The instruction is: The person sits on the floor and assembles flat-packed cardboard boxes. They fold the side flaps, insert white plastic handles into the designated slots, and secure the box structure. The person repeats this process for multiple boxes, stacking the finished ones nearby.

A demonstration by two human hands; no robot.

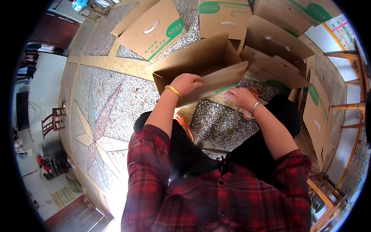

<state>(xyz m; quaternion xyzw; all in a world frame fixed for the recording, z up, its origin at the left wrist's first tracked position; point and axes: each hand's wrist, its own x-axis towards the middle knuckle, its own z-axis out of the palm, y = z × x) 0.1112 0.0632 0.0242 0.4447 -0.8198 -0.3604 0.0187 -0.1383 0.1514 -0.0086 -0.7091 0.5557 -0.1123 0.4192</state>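
Observation:
Between my knees stands a brown cardboard box (222, 80) with green print, its top open and its inside dark. My left hand (186, 84), with a yellow bangle at the wrist, grips the box's near wall at its upper edge, fingers curled over it. My right hand (242, 98), wearing a silver-coloured bangle, is beside the right end of that near wall. Its fingers are bent and slightly blurred; whether they touch the cardboard or hold anything cannot be made out.
More open cardboard boxes stand ahead, one at the far left (152, 31), one at the far middle (225, 19) and others to the right. Flattened cardboard (315, 116) leans at my right near wooden furniture (324, 193). A small wooden chair (54, 123) stands far left on the patterned stone floor (112, 104).

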